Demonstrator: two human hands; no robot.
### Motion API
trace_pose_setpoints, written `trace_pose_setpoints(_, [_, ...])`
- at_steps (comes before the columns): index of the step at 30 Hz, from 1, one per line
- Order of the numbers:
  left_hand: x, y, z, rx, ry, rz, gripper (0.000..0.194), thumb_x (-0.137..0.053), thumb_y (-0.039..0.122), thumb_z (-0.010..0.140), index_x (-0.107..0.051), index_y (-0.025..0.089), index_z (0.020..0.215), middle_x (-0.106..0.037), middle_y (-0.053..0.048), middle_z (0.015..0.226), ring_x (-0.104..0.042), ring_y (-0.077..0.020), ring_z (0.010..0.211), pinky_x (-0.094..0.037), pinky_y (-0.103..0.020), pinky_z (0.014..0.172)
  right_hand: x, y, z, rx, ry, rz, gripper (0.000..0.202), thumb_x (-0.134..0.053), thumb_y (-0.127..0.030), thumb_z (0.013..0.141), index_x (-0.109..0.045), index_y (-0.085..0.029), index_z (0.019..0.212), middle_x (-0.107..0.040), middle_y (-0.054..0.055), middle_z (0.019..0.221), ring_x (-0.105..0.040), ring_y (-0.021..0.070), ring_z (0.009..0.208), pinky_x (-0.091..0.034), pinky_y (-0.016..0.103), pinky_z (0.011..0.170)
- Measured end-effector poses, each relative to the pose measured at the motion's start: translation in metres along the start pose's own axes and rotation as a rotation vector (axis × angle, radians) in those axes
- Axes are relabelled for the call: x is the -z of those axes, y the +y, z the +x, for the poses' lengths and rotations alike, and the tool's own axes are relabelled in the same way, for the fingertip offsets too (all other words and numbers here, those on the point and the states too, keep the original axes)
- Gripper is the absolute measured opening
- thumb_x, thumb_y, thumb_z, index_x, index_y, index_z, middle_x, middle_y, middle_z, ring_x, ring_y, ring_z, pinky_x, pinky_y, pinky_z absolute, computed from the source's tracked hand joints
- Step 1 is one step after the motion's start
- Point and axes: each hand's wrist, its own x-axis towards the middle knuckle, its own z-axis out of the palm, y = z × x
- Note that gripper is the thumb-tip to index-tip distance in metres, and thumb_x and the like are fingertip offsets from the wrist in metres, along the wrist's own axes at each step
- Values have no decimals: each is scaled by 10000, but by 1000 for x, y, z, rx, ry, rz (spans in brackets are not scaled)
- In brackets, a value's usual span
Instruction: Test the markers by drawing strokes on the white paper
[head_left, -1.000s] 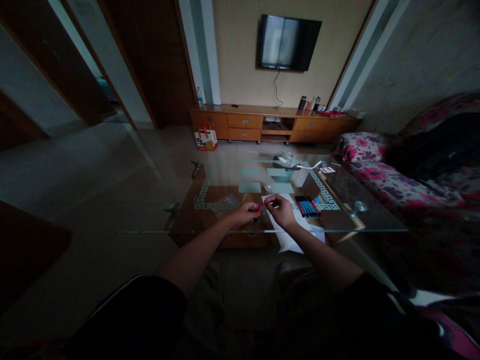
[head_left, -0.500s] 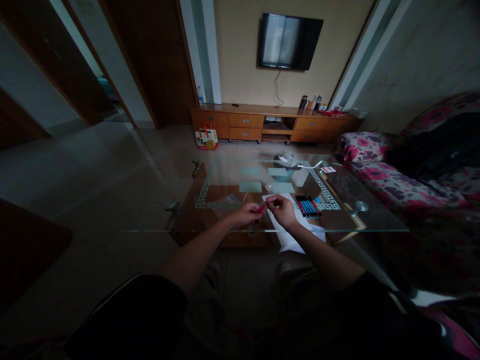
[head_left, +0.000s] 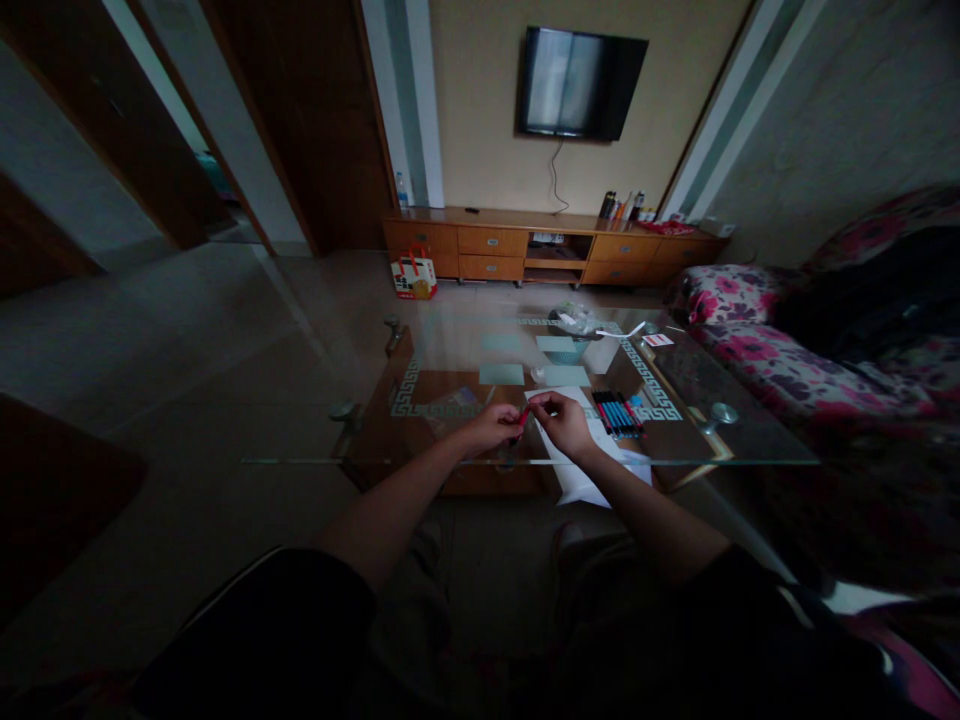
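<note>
Over the near part of the glass table [head_left: 465,345], my left hand [head_left: 491,428] is closed around a slim red pen [head_left: 523,416], which slants up to the right. My right hand [head_left: 562,424] pinches at the upper end of the same pen, thumb and index finger together. Whether a small part sits between those fingertips is too small to tell. White paper sheets [head_left: 581,480] lie beneath my right hand and forearm. Just right of that hand, a row of several pens [head_left: 618,413], blue, black and red, lies side by side.
A plastic bag [head_left: 576,318] and a white box [head_left: 602,354] are toward the table's far right. Metal table fittings [head_left: 722,414] stand at the corners. Beyond are a low wooden cabinet [head_left: 491,242] and a paper bag [head_left: 414,277]. A flowered sofa [head_left: 787,365] stands to the right.
My right fingertips have shifted slightly left, onto the upper end of the red pen. My left hand stays nearly where it was, and the things on the table have not moved.
</note>
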Motion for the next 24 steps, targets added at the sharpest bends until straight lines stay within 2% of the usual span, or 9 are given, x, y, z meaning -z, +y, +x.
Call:
trace_pose_setpoints(12, [3,-4,3,-34,39,-2,269,-787,291,744,-611,130,869,-637,8,710,-580,-94,615,-435,-197,581,1,-11,-3,45,-61,-30,243,-566,-368,914,-702,-180,986,-744,72,984,-684,194,894,-528,312,828])
trace_pose_setpoints(15, [3,-5,5,-30,53,-21,249,-775,264,757,-613,126,888,-645,-3,736,-595,-101,637,-452,-199,587,4,-14,-2,76,-17,-84,243,-523,-321,929,-706,-183,1012,-740,79,1024,-676,191,885,-523,310,829])
trace_pose_setpoints(19, [2,-5,7,-2,141,-38,203,-747,227,781,-603,131,889,-639,-6,777,-604,-103,645,-463,-202,578,13,-13,2,62,95,-245,246,-499,-233,907,-700,-168,1034,-738,87,1010,-657,179,774,-512,306,791])
trace_pose_setpoints(21, [2,-3,7,11,193,-41,181,-736,217,793,-593,133,865,-637,-8,791,-608,-103,654,-467,-202,580,16,-10,2,53,67,-332,241,-520,-198,880,-704,-162,1031,-742,84,976,-654,174,745,-504,298,788])
trace_pose_setpoints(24, [2,2,5,12,251,-28,144,-713,191,812,-586,133,848,-633,-15,808,-610,-107,680,-480,-205,593,17,-6,0,40,-86,-452,214,-562,-174,848,-723,-160,989,-749,81,918,-673,186,783,-495,280,784])
